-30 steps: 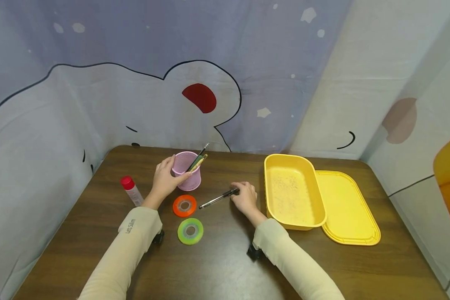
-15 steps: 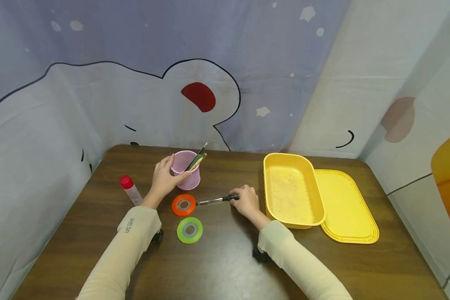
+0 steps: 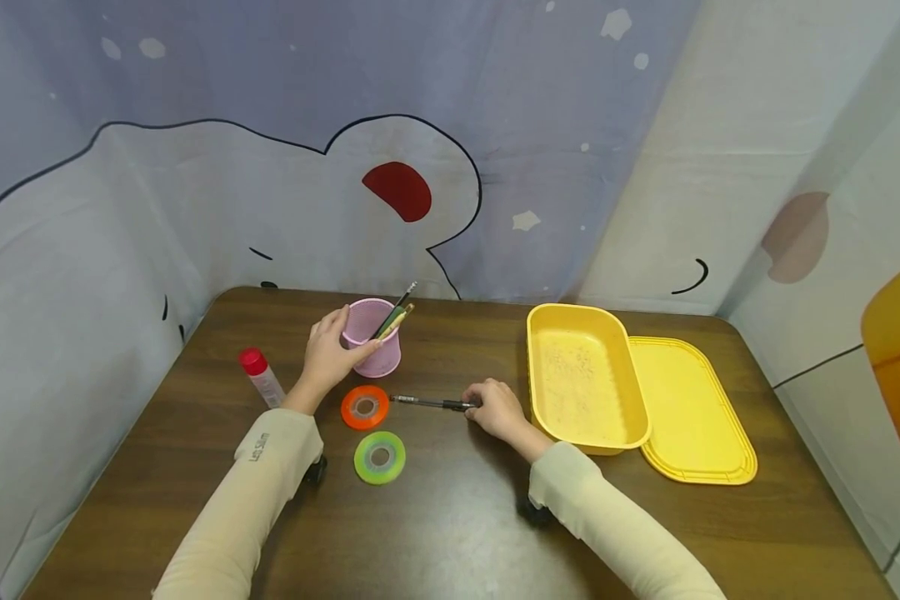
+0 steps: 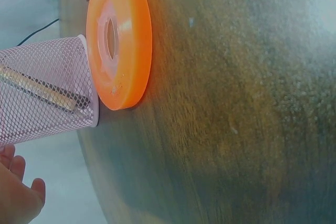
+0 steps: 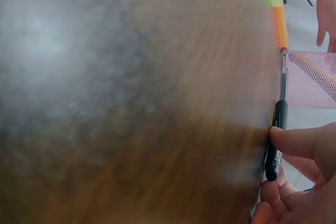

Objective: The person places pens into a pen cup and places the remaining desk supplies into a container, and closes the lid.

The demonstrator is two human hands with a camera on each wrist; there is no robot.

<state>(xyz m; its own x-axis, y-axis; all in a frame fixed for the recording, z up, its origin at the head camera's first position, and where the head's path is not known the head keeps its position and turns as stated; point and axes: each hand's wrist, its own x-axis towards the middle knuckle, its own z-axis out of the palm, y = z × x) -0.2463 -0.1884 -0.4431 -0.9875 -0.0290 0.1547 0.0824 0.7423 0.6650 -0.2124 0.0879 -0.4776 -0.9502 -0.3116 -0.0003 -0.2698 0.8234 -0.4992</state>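
Observation:
A pink mesh pen cup stands upright near the table's back edge, a pencil and a yellowish pen leaning in it. My left hand holds the cup from its left side, thumb across the front, fingers behind the rim. Between the thumb and fingers of my right hand is the black end of a clear-barrelled pen. Low along the tabletop, this pen points left, its tip right by an orange tape roll. In the right wrist view the thumb presses on the pen's black grip.
Nearer me lies a green tape roll. A red-capped glue stick is left of my left hand. Right of my right hand sits a yellow bin, overlapping a flat yellow lid. A patterned cloth hangs behind the table.
The pen has swung from a slant to nearly level across the view, its tip now by the orange roll. My right hand has shifted slightly nearer me; my left hand stays on the cup.

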